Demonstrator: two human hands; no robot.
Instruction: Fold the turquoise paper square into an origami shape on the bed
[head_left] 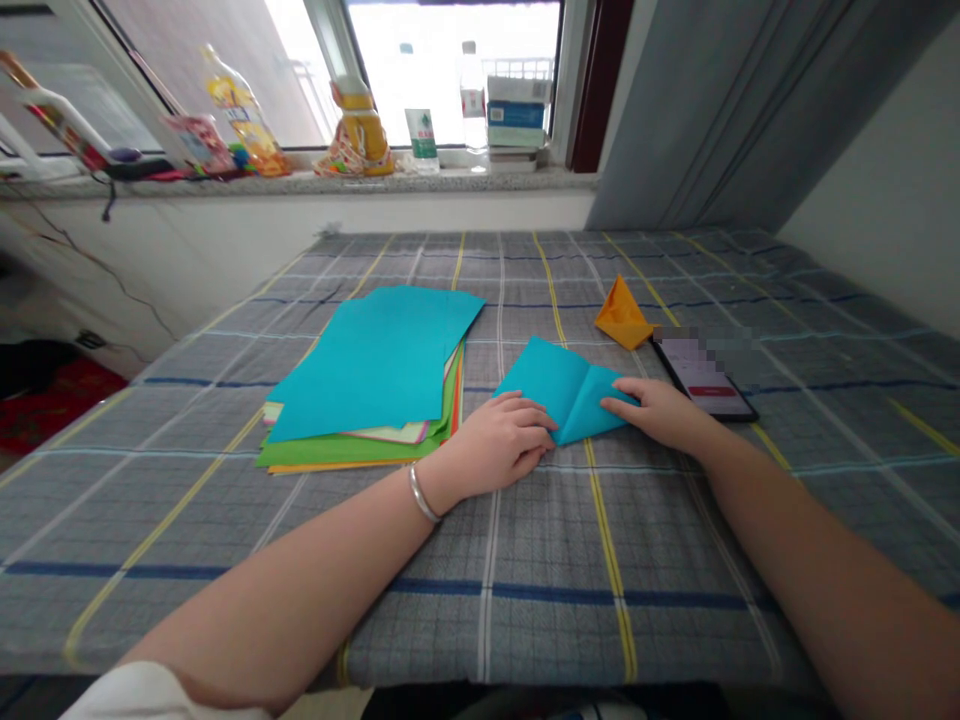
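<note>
A folded sheet of blue paper (551,375) with a crease down its right part lies on the cloth in front of me. My left hand (510,440), a silver bangle at its wrist, covers the sheet's lower left edge with bent fingers closed on it. At the right corner, my right hand (652,405) has thumb and forefinger on the paper. What lies under both palms is hidden. Just behind the sheet sits an orange folded-paper shape (624,318), standing up in a point.
Left of my hands is a stack of coloured paper (375,360), blue on top. A phone (701,375), screen lit, lies on the right. The checked tablecloth (555,560) covers the table. Bottles, a tube (422,138) and boxes (516,110) line the windowsill; a grey curtain (690,110) hangs beside it.
</note>
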